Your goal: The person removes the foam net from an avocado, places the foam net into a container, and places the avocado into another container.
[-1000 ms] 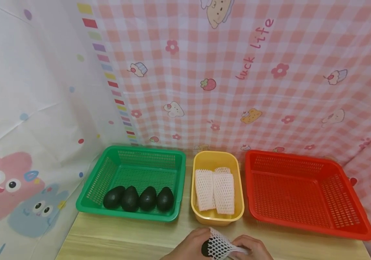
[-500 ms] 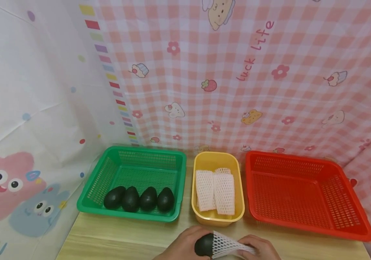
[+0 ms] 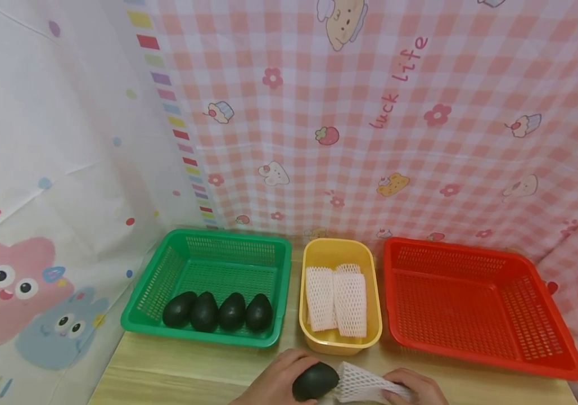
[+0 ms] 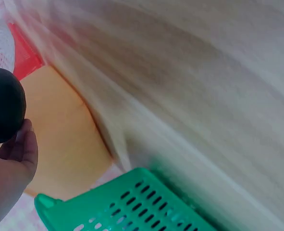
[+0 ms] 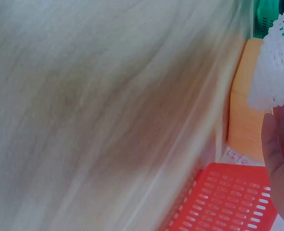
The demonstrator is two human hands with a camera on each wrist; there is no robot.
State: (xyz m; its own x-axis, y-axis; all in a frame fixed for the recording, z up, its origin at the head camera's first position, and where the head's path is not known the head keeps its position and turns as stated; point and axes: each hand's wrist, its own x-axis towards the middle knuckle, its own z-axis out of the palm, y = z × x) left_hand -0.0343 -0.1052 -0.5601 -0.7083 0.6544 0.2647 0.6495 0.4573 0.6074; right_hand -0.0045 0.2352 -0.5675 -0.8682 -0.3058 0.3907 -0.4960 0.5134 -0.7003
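Note:
A dark avocado (image 3: 315, 381) is gripped by my left hand (image 3: 279, 381) at the table's near edge; the left wrist view shows the same avocado (image 4: 5, 106) above curled fingers. Just to its right, my right hand (image 3: 417, 388) pinches the narrow end of a white foam net sleeve (image 3: 362, 383). The sleeve's wide end faces the avocado's tip, with a slight gap between them. In the right wrist view the foam net sleeve (image 5: 276, 62) hangs over my fingers. Several more avocados (image 3: 231, 311) lie in the green basket (image 3: 203, 336). More foam net sleeves (image 3: 337, 301) lie in the yellow bin (image 3: 341, 344).
A red basket (image 3: 451, 304) stands on the right of the wooden table (image 3: 177, 371), beside the yellow bin. Behind them hangs a pink checked cloth (image 3: 299, 112), and a white printed cloth (image 3: 66, 124) covers the left side.
The sleeve has come off the avocado that it partly covered. My right hand has moved right with the sleeve, and my left hand has shifted slightly left with the avocado.

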